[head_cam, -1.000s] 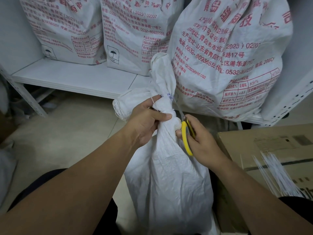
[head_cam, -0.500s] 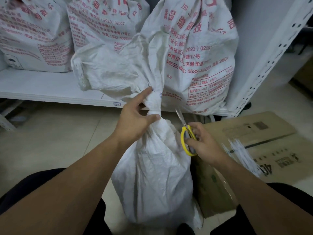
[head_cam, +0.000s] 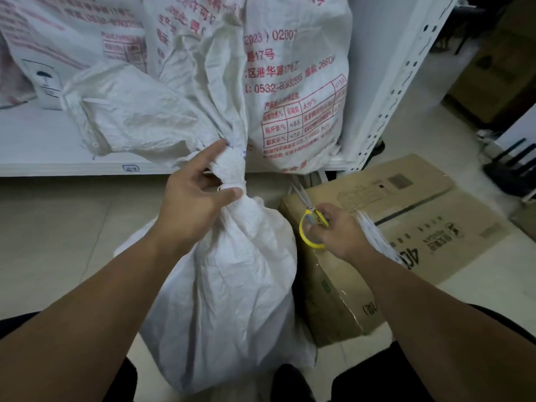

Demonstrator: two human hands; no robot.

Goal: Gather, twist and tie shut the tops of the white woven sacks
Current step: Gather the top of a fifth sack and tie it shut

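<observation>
A plain white woven sack (head_cam: pixel 229 300) stands on the floor between my knees. Its neck (head_cam: pixel 232 175) is gathered tight, and a thin white tie (head_cam: pixel 229 187) circles it. The loose top (head_cam: pixel 139 111) flops up and left over the shelf. My left hand (head_cam: pixel 191 198) rests against the neck, index finger straight along it and thumb just under the tie. My right hand (head_cam: pixel 336 230) holds yellow-handled scissors (head_cam: pixel 310 224) to the right of the sack, above a cardboard box, blades pointing up and left.
Printed white sacks (head_cam: pixel 293 82) stand on a white shelf (head_cam: pixel 43 146) behind. A perforated white upright (head_cam: pixel 388 91) rises at the right. A cardboard box (head_cam: pixel 406 227) lies on the floor at the right with a bundle of white ties (head_cam: pixel 377 239) on it. More boxes sit far right.
My right hand has carried the scissors away from the sack's neck, rightward over the box. My left hand stays at the neck, and the view has swung right.
</observation>
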